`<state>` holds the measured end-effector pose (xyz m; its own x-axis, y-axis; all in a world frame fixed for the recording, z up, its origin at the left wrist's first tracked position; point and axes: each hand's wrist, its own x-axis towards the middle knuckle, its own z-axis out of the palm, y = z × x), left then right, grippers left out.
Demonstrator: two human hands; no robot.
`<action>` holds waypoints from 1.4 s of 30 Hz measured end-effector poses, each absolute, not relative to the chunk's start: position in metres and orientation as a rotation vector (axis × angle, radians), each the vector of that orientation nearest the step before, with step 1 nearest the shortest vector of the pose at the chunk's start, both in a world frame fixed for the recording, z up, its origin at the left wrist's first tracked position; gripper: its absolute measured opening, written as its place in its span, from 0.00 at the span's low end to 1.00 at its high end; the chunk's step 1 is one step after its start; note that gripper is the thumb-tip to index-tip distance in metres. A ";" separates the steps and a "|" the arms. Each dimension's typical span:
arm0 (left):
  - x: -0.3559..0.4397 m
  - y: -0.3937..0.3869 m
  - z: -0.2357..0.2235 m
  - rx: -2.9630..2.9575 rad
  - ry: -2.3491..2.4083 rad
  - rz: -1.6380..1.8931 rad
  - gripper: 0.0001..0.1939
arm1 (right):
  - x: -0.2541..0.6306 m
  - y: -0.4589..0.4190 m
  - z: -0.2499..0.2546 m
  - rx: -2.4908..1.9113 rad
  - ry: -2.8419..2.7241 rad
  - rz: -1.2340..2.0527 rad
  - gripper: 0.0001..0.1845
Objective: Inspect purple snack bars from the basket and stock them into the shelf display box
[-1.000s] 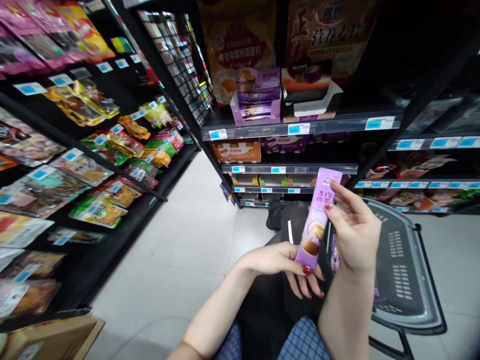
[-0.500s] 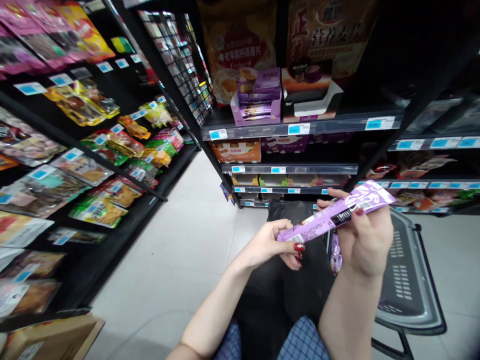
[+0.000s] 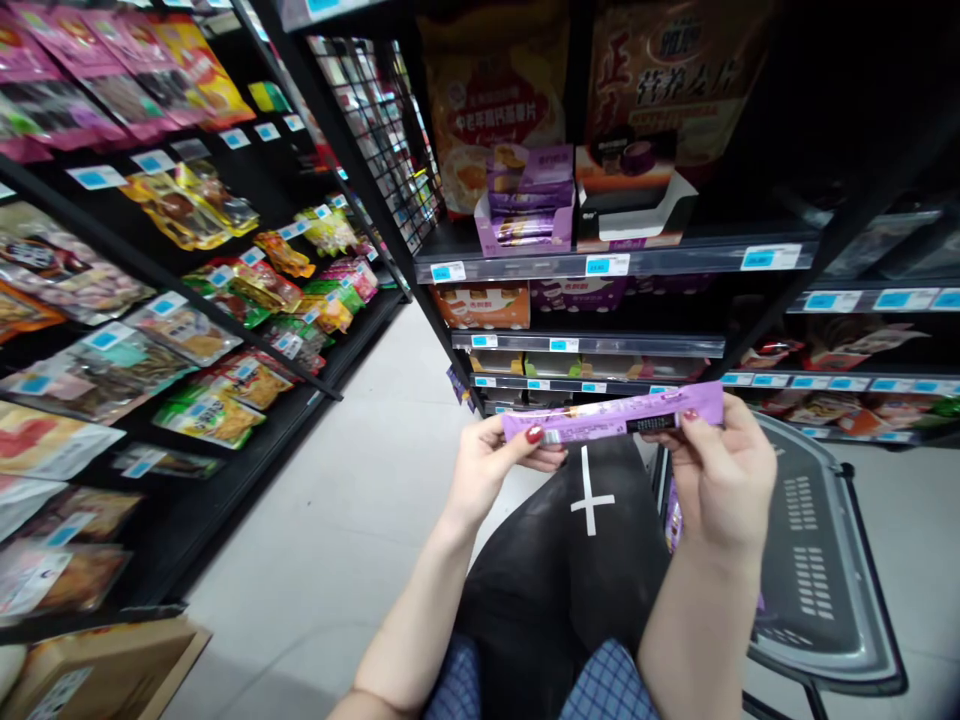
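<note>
A slim purple milk tea sachet [image 3: 592, 418] is stretched level between my two hands, above my dark-trousered knees. My left hand [image 3: 487, 465] pinches its left end, thumb in front and fingers behind. At the other end, my right hand [image 3: 720, 470] grips it the same way, the thumb beside a black printed panel. Small print and part of a barcode face me. On the shelf beyond stands an open purple display box [image 3: 525, 205] with similar sachets inside. Another purple package [image 3: 673, 515] shows partly behind my right forearm.
A grey shopping basket [image 3: 817, 520] stands on the floor at my right. Shelves with price tags [image 3: 607, 265] run across the front. Snack bags [image 3: 217, 410] fill the rack on the left. A cardboard box [image 3: 112, 665] sits at the lower left.
The sachet has turned from upright, front towards me, to lying level with its printed back showing. My left hand has risen and moved left. The view has shifted slightly.
</note>
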<state>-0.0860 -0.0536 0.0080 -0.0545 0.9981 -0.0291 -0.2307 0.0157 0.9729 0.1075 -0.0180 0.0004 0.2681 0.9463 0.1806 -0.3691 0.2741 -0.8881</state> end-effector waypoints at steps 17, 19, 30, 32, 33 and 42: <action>-0.106 -0.066 0.018 1.535 1.315 2.002 0.12 | 0.046 0.012 -0.057 -0.678 -0.879 2.041 0.13; -0.109 -0.065 0.018 1.541 1.323 1.987 0.12 | 0.040 0.012 -0.062 -0.672 -0.877 2.053 0.14; -0.120 -0.055 0.019 1.195 1.346 1.777 0.15 | 0.071 0.003 -0.026 -0.749 -0.939 1.530 0.14; -0.122 -0.048 0.014 1.111 1.254 1.698 0.15 | 0.081 -0.004 -0.016 -0.793 -1.006 1.363 0.14; -0.123 -0.045 0.010 1.066 1.207 1.668 0.15 | 0.084 -0.009 -0.010 -0.821 -1.045 1.284 0.14; -0.111 -0.016 -0.029 0.683 0.825 1.423 0.17 | 0.090 -0.045 0.016 -1.009 -1.312 0.754 0.20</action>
